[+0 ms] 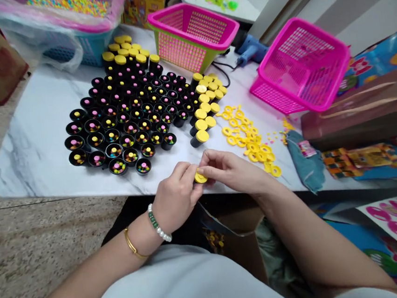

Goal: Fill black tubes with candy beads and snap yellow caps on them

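At the table's front edge, my left hand (175, 198) is closed around something topped by a yellow cap (200, 177); whatever lies beneath the cap is hidden by my fingers. My right hand (225, 169) pinches the same cap from the other side, thumb across its top. Beyond my hands stand many open black cups (127, 141) with colourful beads and a pink or yellow piece in each. Black containers with yellow caps (202, 136) form a group just ahead of my hands. Loose yellow rings (251, 142) lie to the right.
A pink basket (303, 66) stands at the right, with a pink-and-green basket (188, 42) at the back. Near them lies a blue glue gun (249, 50). A bead-filled basket (82, 36) with plastic film is back left. A blue cloth (304, 160) rests at the right edge.
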`<state>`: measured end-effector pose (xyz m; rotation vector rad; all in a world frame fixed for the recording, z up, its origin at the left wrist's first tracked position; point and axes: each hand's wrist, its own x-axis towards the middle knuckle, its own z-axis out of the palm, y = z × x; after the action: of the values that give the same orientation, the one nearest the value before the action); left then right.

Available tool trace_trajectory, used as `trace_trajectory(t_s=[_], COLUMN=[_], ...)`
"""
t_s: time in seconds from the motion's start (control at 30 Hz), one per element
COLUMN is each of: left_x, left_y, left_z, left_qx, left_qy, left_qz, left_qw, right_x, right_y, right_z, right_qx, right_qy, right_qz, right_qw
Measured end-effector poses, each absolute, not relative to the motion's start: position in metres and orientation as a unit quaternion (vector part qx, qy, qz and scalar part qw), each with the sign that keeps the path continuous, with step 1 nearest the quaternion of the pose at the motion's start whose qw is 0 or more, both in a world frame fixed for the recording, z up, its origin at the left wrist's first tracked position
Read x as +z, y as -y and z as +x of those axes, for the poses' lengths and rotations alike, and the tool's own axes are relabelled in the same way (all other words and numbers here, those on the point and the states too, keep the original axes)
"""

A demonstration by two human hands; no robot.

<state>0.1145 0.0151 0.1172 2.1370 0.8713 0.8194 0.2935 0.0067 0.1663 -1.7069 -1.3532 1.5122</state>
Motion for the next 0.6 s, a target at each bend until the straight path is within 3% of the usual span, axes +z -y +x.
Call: trace_trajectory(t_s=[0.17,0.33,0.5,0.6], left_x=[0.121,0.119,0.122,0.121], left_y=[-0.012,-0.019,-0.019,-0.018], left_z=[0.119,0.122,0.119,0.119], left_qx=[0.285,0.278,0.291,0.294], left_qy=[-0.37,-0.389,-0.385,-0.39], left_qz=[0.805,0.817,0.827,0.826], left_qw=[0.366,0.321,0.289,0.281], right_x=[0.163,0.155,0.154,0.156], right_y=[0.012,0.012,0.004,-0.002], right_z=[0.277,0.269,0.285,0.292], right_qx=[0.505,0.459,0.587,0.598], right_qy=[0.491,0.505,0.448,0.471], right_qz=[-0.667,-0.67,-0.603,-0.589], right_qw=[0.244,0.292,0.303,0.273])
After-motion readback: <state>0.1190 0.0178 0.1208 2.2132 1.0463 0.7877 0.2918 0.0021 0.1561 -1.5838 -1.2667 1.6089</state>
